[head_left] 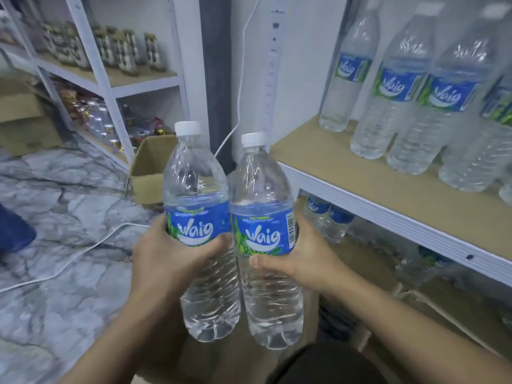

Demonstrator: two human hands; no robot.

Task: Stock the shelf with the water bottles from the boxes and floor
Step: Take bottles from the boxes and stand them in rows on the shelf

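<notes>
Grey marble floor (69, 189), cardboard box (146, 178); wooden shelf (346, 167) bears water bottles (393, 106).

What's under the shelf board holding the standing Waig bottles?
More Waig bottles sit below the shelf board, two blue labels showing near its left end. Further right is blurred clear plastic; the board hides everything deeper in.

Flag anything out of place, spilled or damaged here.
Only the white cable trailing loose across the marble floor stands out; it might trip someone. The left-hand bottle and right-hand bottle look capped and intact, no spill visible.
</notes>
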